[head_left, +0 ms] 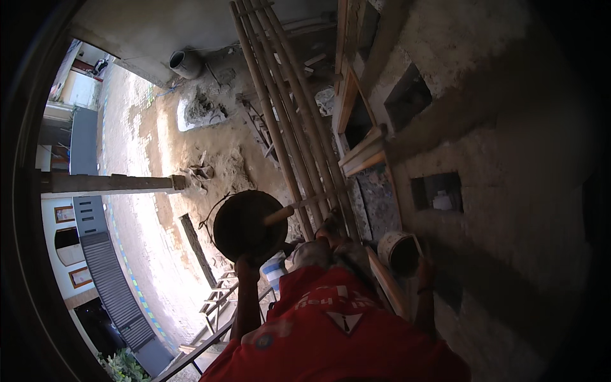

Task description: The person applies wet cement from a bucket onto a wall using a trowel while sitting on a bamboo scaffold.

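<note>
A wide black bucket with a wire handle is at my left, its dark inside facing up. My left hand is closed at its near rim; the fingertips are in shadow. The end of a pale bamboo crosspiece overlaps the bucket's opening. On the right, beside the wall, my right hand is closed at the rim and handle of a smaller, pale, stained pail. What either vessel holds is too dark to make out.
Long bamboo poles form a narrow raised walkway ahead of me. A rough plastered wall with square openings runs along the right. Below left lie a sandy floor and a concrete beam. A grey barrel stands far off.
</note>
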Demonstrator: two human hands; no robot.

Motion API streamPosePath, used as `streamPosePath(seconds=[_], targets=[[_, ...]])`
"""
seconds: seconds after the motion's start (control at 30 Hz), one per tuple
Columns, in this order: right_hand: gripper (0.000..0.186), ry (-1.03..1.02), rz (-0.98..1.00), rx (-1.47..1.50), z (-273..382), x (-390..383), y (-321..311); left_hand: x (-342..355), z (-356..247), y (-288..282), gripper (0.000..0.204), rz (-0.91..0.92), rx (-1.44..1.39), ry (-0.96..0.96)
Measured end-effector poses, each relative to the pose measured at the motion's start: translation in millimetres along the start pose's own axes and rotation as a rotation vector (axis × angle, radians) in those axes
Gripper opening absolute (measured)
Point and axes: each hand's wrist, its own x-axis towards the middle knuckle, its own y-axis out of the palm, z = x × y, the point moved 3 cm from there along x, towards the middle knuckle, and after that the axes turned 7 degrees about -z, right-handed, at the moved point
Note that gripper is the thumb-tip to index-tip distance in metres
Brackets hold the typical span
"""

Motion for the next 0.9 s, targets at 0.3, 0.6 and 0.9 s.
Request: streamPosePath(seconds=[0.3,0.6,0.9], targets=[[0.013,-0.374,-0.189,-0.406,-58.4,8.8,37.2,57.9,-68.8,25.1,0.041,-0.021,0.315,0.481],[0.015,-0.134,-0.032,-0.636,-84.2,5.2,92.1,118.9,-125.7,66.2,0.047,0.089,0.502,0.427],[0.017,-0.384,-0.617,-0.612,-85.9,-33.2,121.3,204.1,-189.5,118.9,0.043,0.265,0.596,0.491]])
